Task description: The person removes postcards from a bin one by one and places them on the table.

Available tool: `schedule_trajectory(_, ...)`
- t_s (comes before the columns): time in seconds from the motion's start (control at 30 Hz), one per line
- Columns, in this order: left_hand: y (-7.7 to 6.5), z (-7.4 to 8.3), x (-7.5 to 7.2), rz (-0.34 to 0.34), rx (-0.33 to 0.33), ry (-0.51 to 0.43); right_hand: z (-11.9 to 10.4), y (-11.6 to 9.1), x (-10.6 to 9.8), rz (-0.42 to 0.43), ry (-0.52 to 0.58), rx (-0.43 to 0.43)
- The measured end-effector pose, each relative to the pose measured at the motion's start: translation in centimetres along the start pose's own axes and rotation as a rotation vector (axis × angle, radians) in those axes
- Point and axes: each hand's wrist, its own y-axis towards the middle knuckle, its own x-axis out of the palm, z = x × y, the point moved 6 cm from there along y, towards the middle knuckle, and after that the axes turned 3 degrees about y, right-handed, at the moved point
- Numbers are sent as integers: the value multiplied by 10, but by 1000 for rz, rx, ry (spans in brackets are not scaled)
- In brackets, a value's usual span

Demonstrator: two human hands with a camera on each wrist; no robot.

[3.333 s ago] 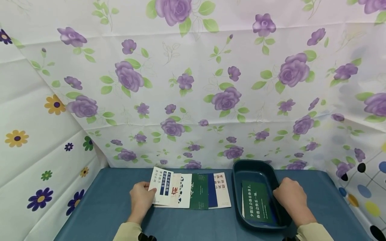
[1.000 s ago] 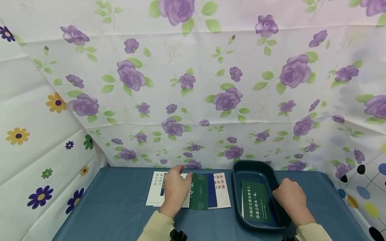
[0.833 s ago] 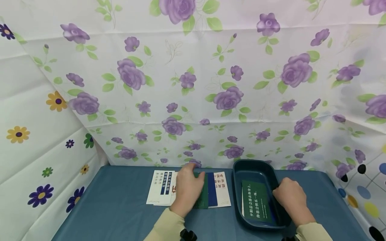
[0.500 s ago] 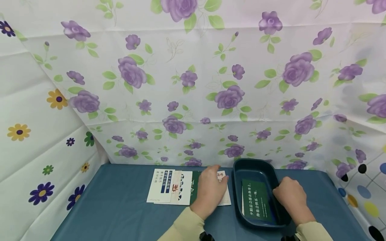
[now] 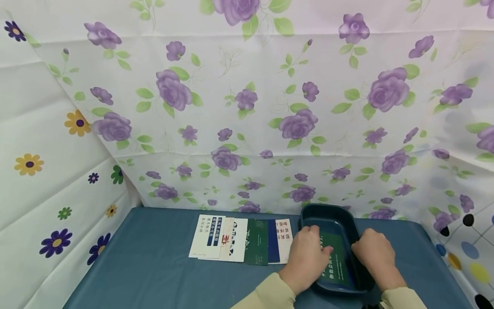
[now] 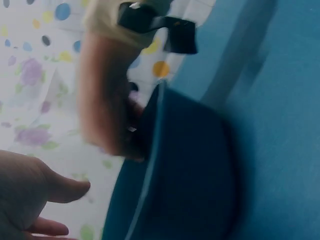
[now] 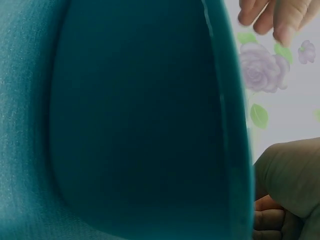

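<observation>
My left hand [image 5: 306,258], fingers apart, overhangs the dark-blue oblong plastic tray [image 5: 332,219], whose right side my right hand [image 5: 372,254] clamps. Brushing low could skew its green rectangular paper card [image 5: 338,257].

You're looking at a row of printed cards [image 5: 240,241] overlapping flat on the table [image 5: 154,270]: whites and creams first, then green, blue and cream. The dark blue tray [image 5: 332,219] is sitting just beside the cream end, with a green card [image 5: 338,262] lying inside. Your left grip [image 5: 307,259] is hovering loosely above it, your right grip [image 5: 374,254] is holding the rim.
</observation>
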Motion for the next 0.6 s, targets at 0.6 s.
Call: schedule_trajectory(0.6,7,14,58,-234,-38,131,1,0,-1,-16,0,-2)
